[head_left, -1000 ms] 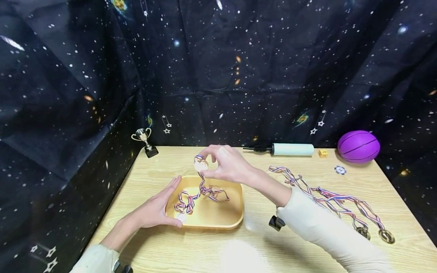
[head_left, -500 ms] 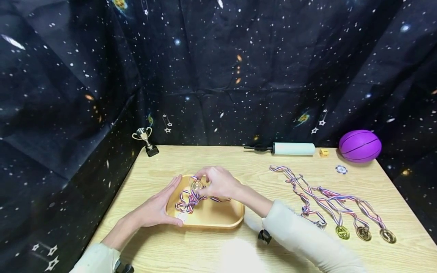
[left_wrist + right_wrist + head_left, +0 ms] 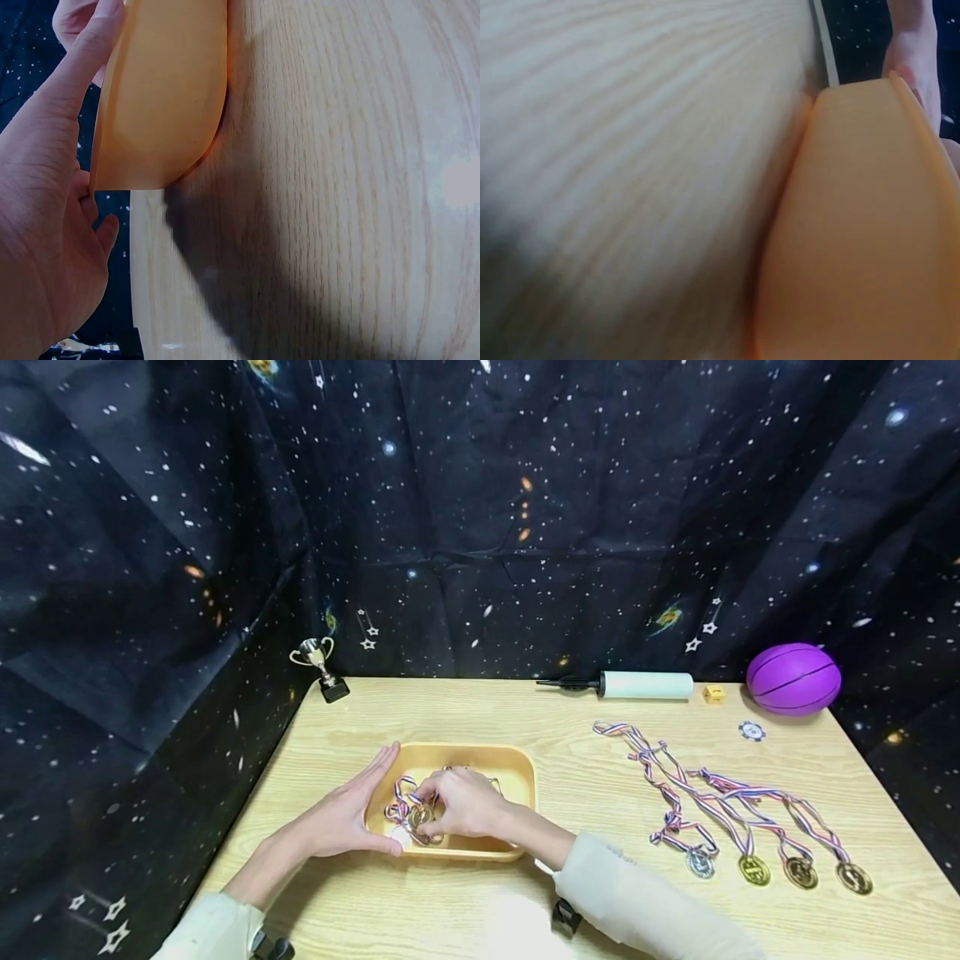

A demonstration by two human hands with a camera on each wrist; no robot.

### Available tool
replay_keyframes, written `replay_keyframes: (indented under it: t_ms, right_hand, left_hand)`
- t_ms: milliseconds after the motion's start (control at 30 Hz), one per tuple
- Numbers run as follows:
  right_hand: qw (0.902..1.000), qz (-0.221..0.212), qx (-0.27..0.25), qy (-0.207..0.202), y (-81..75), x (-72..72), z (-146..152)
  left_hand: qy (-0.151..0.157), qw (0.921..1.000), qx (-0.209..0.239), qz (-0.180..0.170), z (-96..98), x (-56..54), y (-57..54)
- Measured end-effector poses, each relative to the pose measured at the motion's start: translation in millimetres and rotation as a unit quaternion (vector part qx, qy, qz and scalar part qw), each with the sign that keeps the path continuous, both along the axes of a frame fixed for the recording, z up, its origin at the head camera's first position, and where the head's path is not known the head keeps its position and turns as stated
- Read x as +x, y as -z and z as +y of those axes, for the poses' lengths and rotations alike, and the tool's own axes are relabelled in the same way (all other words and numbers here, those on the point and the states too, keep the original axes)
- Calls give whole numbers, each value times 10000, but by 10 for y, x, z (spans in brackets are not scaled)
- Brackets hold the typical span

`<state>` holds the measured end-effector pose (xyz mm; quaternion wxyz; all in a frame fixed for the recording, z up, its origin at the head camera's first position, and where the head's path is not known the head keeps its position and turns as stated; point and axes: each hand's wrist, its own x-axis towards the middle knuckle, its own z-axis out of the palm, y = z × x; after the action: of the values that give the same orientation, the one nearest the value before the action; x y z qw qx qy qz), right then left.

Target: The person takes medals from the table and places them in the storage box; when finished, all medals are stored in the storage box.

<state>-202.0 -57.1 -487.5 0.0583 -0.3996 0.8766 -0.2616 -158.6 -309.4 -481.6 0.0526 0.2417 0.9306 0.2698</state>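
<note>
The medal (image 3: 422, 815) has moved lower, pinched in the right grip (image 3: 465, 803).

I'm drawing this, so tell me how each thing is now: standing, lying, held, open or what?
Bin: upright, open
Left hand: touching the bin's left end
Right hand: holding a gold medal
Gold medal: gripped, inside the bin
Pale medal: in the bin, whited out by glare
Four medals: lying flat on the table
Their ribbons: loose, overlapping
Trophy: standing
Pump: lying on its side
Ball: resting
Cube: resting flat
Chip: lying flat
Cloth: hanging, creased
</note>
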Motion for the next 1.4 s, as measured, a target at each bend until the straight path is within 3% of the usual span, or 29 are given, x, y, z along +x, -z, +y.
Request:
replay_keyframes:
  t_ms: [333,733,1033,1233,1400]
  right_hand:
    - [9989,279,346,-115,163,80,-75]
    - [9975,483,463,-237,180,110,-67]
    - [9992,-98,-372,-129,70,30,42]
    - [9939,-607,-914,-69,-45,-43,190]
    - [9886,-703,-1319,-173,-146,-122,364]
  left_hand:
    - [-46,10000,-52,19,-3,-1,13]
    - [-59,9999,34,-104,-7,-3,17]
    - [-53,9999,38,-95,-4,-14,13]
    - [-48,9999,12,-89,3,-15,12]
    - [-56,10000,24,-79,6,-10,1]
